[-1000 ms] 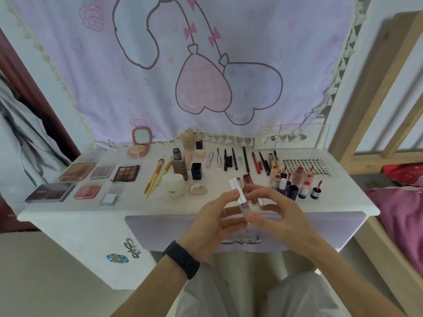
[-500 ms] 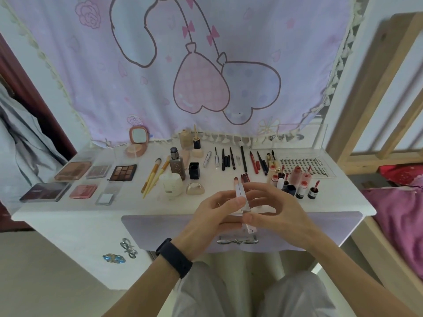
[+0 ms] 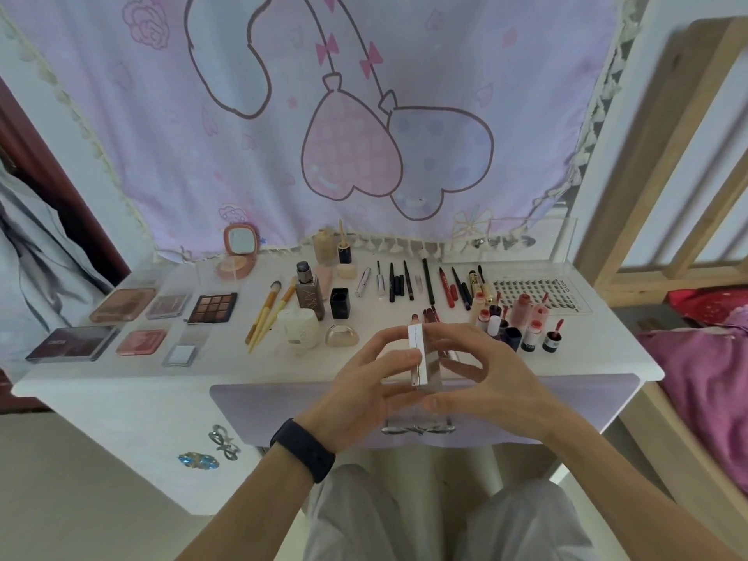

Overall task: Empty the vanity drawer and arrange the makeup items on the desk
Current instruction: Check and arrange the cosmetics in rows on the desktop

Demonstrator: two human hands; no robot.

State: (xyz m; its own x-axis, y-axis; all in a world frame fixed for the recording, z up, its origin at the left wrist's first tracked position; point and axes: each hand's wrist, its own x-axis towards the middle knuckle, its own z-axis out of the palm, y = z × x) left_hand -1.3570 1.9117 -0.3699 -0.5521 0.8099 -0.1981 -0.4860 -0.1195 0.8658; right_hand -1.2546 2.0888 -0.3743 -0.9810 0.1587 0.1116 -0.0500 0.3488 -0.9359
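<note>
Change: The white-and-clear case (image 3: pixel 419 354) was tilted to the left a second ago. It now lies almost straight, its far end toward the desk's back edge. Both hands are in the same place over the front edge.
Left hand (image 3: pixel 364 394): Thumb and fingers pinch the case's left long side. There is a dark wristband (image 3: pixel 303 449) on the wrist.
Right hand (image 3: pixel 485 378): Fingers curl around the case's right side and the thumb lies under its near end.
Hands, state: Brought together and clamped on the one case from opposite sides.
Case, location: Held in the air above the middle of the desk's front edge, not touching the desk (image 3: pixel 121 378).
Case, handling (judgement): Probably light and rigid. The smooth plastic is likely slippery, and the clear lower part could scuff or crack if dropped.
Case, hold point (judgement): Grip the two long flat sides near mid-length. Avoid the narrow ends.
Drawer (image 3: pixel 283 406): Lavender front below the front edge. It appears pushed in.
Nearest items: A gold dome compact (image 3: pixel 342 336) and a white jar (image 3: pixel 301 330) are to the left of the hands. The lip tubes (image 3: pixel 522 317) are toward the right edge.
Further items: Brushes (image 3: pixel 269 313) lie left of centre, palettes (image 3: pixel 212 307) toward the left edge, and pencils (image 3: pixel 404 281) in a row near the back edge.
Progress (judgement): Arranging is nearly finished. This case has not yet been placed.
</note>
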